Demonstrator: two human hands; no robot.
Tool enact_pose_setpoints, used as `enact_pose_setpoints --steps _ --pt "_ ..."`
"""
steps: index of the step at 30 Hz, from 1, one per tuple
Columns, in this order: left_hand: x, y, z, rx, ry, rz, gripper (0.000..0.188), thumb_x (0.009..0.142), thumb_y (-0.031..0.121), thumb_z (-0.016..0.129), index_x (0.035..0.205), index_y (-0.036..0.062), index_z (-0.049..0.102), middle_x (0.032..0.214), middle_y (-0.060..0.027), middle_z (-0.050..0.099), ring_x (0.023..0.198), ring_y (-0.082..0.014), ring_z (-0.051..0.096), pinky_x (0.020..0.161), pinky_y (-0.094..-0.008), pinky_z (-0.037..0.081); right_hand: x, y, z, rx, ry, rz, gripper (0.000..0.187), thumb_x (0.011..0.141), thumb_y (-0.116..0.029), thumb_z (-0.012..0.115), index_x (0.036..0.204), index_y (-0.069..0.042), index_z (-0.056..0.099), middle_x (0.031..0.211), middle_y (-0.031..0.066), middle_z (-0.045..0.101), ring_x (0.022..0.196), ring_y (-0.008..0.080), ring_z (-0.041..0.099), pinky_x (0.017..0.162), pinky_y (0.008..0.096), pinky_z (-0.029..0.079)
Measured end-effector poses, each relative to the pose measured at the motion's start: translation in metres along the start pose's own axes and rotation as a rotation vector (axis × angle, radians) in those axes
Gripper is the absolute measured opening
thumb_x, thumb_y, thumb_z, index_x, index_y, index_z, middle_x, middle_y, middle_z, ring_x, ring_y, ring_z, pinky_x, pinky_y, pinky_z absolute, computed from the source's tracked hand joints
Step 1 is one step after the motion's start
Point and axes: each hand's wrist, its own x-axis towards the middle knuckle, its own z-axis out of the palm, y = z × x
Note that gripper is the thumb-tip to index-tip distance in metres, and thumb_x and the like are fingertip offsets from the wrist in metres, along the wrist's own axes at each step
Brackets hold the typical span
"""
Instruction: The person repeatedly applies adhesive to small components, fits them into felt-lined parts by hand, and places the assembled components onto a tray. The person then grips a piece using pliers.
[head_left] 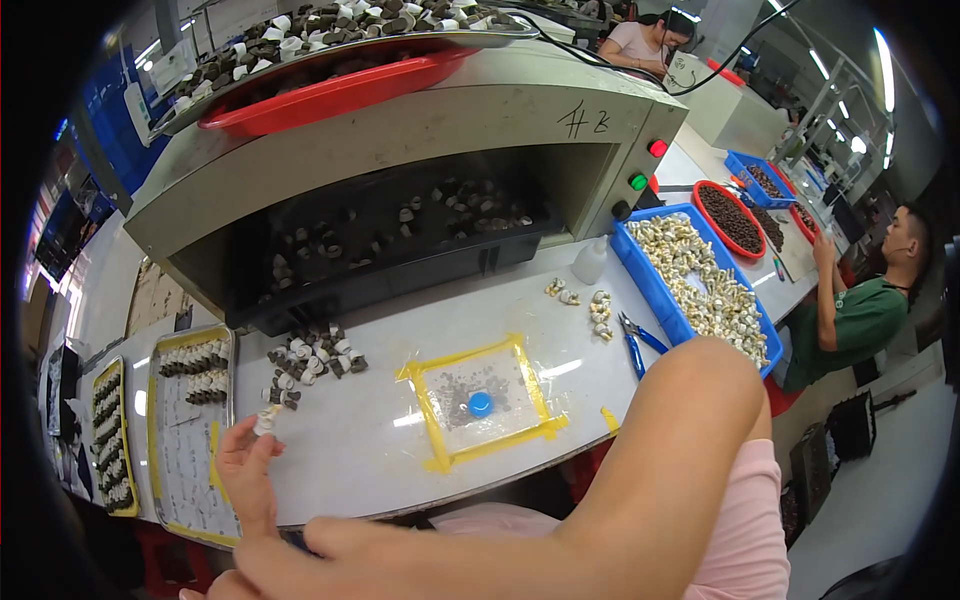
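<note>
My left hand [250,468] is closed in a pinch around a small white piece with a gold tip [266,420], held upright over the table's left part. Just beyond it lies a loose pile of small white and dark brown pieces [312,358]. My right arm reaches across the front from the right. My right hand [335,555] is low at the picture's bottom edge, near my left wrist, its fingers cut off and partly hidden. A metal tray [185,450] with rows of white and brown pieces stands left of my left hand.
A grey machine [400,120] with a dark opening spans the back. A blue bin [625,250] of white-gold pieces, blue-handled pliers [634,345] and a white bottle [590,260] are at right. A blue cap [481,404] sits inside a yellow-taped square [440,425]. A co-worker [860,310] sits far right.
</note>
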Motion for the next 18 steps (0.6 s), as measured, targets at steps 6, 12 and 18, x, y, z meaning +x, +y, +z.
enact_pose_setpoints --steps 6,12,18 --pt "0.021 0.011 -0.070 0.093 0.203 0.168 0.030 0.085 -0.003 0.060 0.114 -0.0050 0.055 0.096 -0.0071 0.059 0.080 -0.0120 0.059 0.073 -0.0237 0.051 0.007 -0.005 0.003 -0.281 -0.128 -0.068 0.024 0.065 -0.018 0.066 0.080 0.000 0.070 0.094 0.0274 0.064 0.109 0.0455 0.052 0.066 0.0405 0.054" --pt "0.058 0.016 -0.126 0.312 0.337 0.216 0.032 0.085 0.005 0.065 0.113 -0.0062 0.057 0.097 -0.0075 0.060 0.081 -0.0116 0.060 0.073 -0.0247 0.052 0.026 -0.006 0.046 -0.291 -0.159 -0.036 0.025 0.063 -0.017 0.065 0.082 -0.001 0.070 0.086 0.0239 0.064 0.098 0.0385 0.056 0.064 0.0403 0.054" --pt "0.082 0.009 -0.143 0.646 0.397 0.163 0.032 0.079 0.015 0.071 0.107 -0.0004 0.063 0.086 -0.0044 0.065 0.068 -0.0103 0.061 0.063 -0.0221 0.048 0.043 -0.005 0.073 -0.404 -0.179 0.040 0.027 0.062 -0.017 0.065 0.083 -0.002 0.070 0.077 0.0198 0.064 0.084 0.0301 0.059 0.061 0.0401 0.053"
